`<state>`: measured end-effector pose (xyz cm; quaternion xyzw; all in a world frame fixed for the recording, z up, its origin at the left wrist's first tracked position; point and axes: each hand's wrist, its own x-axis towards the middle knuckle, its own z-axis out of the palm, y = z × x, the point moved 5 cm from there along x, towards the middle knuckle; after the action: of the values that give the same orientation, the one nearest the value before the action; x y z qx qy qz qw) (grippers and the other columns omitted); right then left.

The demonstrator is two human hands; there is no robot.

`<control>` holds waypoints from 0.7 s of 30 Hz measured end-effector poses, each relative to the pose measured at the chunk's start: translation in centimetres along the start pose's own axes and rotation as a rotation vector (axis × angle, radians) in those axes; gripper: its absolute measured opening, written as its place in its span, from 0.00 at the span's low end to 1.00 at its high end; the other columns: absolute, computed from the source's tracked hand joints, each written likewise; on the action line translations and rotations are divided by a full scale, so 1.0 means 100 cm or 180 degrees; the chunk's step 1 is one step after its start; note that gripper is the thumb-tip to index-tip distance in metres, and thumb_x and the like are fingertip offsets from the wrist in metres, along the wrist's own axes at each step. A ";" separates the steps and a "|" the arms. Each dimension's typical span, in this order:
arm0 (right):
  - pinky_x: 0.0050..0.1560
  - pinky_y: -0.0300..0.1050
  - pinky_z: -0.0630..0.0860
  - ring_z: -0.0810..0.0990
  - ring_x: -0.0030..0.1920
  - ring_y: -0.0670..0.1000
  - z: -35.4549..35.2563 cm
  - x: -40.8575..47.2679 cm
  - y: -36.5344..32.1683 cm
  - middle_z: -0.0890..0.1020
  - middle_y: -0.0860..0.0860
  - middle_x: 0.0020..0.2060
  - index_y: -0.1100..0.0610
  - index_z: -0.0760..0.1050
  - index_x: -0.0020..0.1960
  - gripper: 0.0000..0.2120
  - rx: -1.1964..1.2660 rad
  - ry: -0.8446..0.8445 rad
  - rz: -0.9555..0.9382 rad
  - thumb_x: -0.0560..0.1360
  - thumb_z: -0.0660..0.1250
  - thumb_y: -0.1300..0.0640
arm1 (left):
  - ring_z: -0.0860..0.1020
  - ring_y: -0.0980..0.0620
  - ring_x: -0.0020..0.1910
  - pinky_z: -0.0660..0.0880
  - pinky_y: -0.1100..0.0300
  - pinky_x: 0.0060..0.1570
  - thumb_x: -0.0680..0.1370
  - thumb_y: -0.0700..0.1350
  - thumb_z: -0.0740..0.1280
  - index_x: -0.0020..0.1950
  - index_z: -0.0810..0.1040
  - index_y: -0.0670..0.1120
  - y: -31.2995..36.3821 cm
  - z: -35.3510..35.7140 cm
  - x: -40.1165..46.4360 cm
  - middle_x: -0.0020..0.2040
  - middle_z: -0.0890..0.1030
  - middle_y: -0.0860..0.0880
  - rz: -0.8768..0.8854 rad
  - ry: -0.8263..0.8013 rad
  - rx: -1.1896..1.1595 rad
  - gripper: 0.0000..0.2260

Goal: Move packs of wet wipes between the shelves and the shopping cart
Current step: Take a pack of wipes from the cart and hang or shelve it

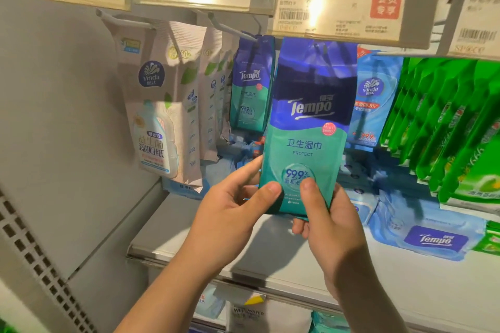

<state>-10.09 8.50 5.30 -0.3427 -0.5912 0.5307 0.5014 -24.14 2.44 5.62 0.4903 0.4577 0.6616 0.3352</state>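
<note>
A blue and teal Tempo wet wipes pack (307, 127) stands upright in front of the shelf, its top just under a price tag. My left hand (230, 213) pinches its lower left corner, thumb on the front. My right hand (327, 219) grips the lower right edge, thumb on the front and fingers behind. Another Tempo pack (250, 86) of the same kind hangs on a peg behind it. No shopping cart is in view.
White Vinda packs (159, 116) hang at the left, a light blue Vinda pack (374, 97) and several green packs (443, 121) at the right. Flat blue Tempo packs (433, 238) lie on the grey shelf (167, 232). Price tags (338, 3) hang overhead. A perforated side panel (40, 259) stands at the left.
</note>
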 end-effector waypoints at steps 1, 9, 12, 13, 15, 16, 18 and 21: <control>0.39 0.53 0.74 0.74 0.29 0.50 0.001 0.004 0.003 0.82 0.52 0.34 0.46 0.78 0.48 0.16 -0.0018 0.0013 0.0036 0.69 0.67 0.35 | 0.85 0.45 0.59 0.79 0.50 0.63 0.78 0.47 0.69 0.74 0.75 0.49 -0.001 -0.001 0.002 0.58 0.86 0.47 -0.0004 0.0043 0.0045 0.23; 0.33 0.46 0.74 0.76 0.29 0.49 0.011 0.040 0.006 0.83 0.51 0.36 0.53 0.78 0.52 0.22 -0.0077 0.0196 0.0077 0.76 0.64 0.33 | 0.85 0.47 0.58 0.81 0.58 0.57 0.81 0.41 0.69 0.74 0.73 0.51 -0.005 -0.002 0.039 0.57 0.86 0.45 -0.0086 0.0338 0.0101 0.21; 0.27 0.38 0.71 0.76 0.28 0.49 0.013 0.060 0.005 0.82 0.50 0.37 0.55 0.78 0.53 0.19 -0.0155 0.0271 0.0152 0.81 0.62 0.39 | 0.85 0.50 0.55 0.80 0.53 0.61 0.80 0.45 0.72 0.70 0.74 0.55 -0.007 -0.005 0.059 0.55 0.87 0.47 -0.0120 0.0452 0.0531 0.20; 0.27 0.38 0.70 0.75 0.27 0.49 0.014 0.067 0.006 0.82 0.51 0.36 0.56 0.78 0.52 0.19 -0.0200 0.0301 0.0185 0.82 0.61 0.40 | 0.85 0.52 0.55 0.79 0.50 0.63 0.78 0.48 0.74 0.72 0.74 0.55 -0.008 -0.006 0.065 0.56 0.87 0.50 -0.0138 0.0450 0.0691 0.22; 0.28 0.41 0.69 0.74 0.25 0.50 0.015 0.081 0.006 0.82 0.51 0.36 0.55 0.78 0.51 0.20 -0.0255 0.0362 0.0223 0.82 0.60 0.39 | 0.84 0.56 0.57 0.77 0.48 0.65 0.73 0.56 0.73 0.73 0.75 0.55 -0.008 -0.007 0.077 0.57 0.86 0.56 -0.0145 0.0414 0.0976 0.29; 0.30 0.43 0.69 0.74 0.25 0.50 0.016 0.086 0.006 0.82 0.51 0.36 0.54 0.77 0.51 0.19 -0.0235 0.0385 0.0248 0.82 0.60 0.39 | 0.83 0.57 0.58 0.76 0.48 0.66 0.71 0.60 0.71 0.73 0.75 0.56 -0.007 -0.006 0.083 0.57 0.86 0.58 -0.0121 0.0386 0.1119 0.30; 0.32 0.46 0.69 0.74 0.26 0.51 0.018 0.095 0.009 0.81 0.51 0.34 0.53 0.76 0.52 0.18 -0.0092 0.0430 0.0319 0.81 0.62 0.38 | 0.83 0.57 0.59 0.76 0.48 0.65 0.70 0.62 0.67 0.72 0.76 0.58 -0.005 -0.006 0.092 0.58 0.85 0.60 -0.0098 0.0352 0.1354 0.30; 0.33 0.47 0.69 0.75 0.27 0.51 0.020 0.103 0.014 0.81 0.48 0.29 0.52 0.76 0.53 0.18 -0.0025 0.0525 0.0400 0.79 0.65 0.37 | 0.83 0.54 0.57 0.77 0.47 0.62 0.74 0.58 0.66 0.69 0.76 0.63 -0.006 -0.006 0.102 0.56 0.85 0.60 -0.0082 0.0321 0.1537 0.22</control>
<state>-14.90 17.91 6.46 -0.4237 -0.5273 0.5287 0.5127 -27.70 11.55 8.50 0.5166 0.6249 0.5524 0.1935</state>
